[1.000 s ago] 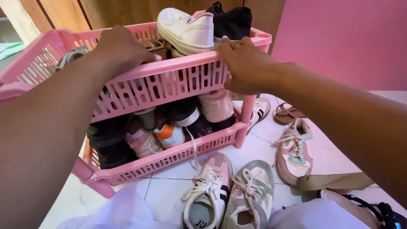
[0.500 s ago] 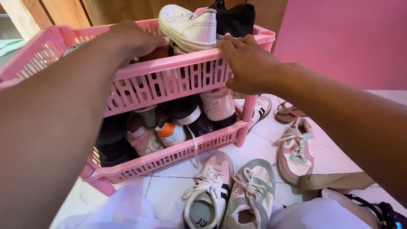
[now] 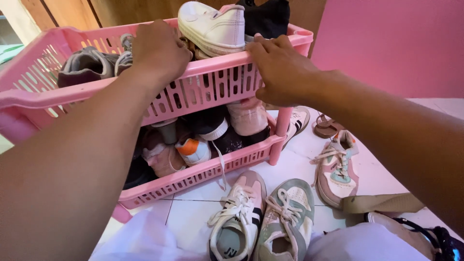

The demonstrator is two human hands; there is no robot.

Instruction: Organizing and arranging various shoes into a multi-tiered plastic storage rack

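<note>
A pink plastic two-tier shoe rack [image 3: 203,92] stands in front of me, both tiers full of shoes. My left hand [image 3: 157,50] reaches over the top tier's front rim and rests on the shoes inside, next to a grey shoe [image 3: 87,65]. My right hand [image 3: 280,67] grips the same front rim near its right corner, just below a white sneaker [image 3: 212,26] and a black shoe [image 3: 263,17]. The lower tier holds pink, black and orange-toed shoes [image 3: 193,147].
On the white tiled floor lie a pink-and-white sneaker [image 3: 239,215], a green-and-white sneaker [image 3: 287,220], a pink-and-teal sneaker [image 3: 338,166], a brown sandal [image 3: 326,128] and a tan strap [image 3: 382,203]. A pink wall [image 3: 386,43] is at right, wooden doors behind.
My left hand has moved from the front rim over into the top tier, onto the shoes. The grey shoe has come into view. My right hand stays on the rim.
</note>
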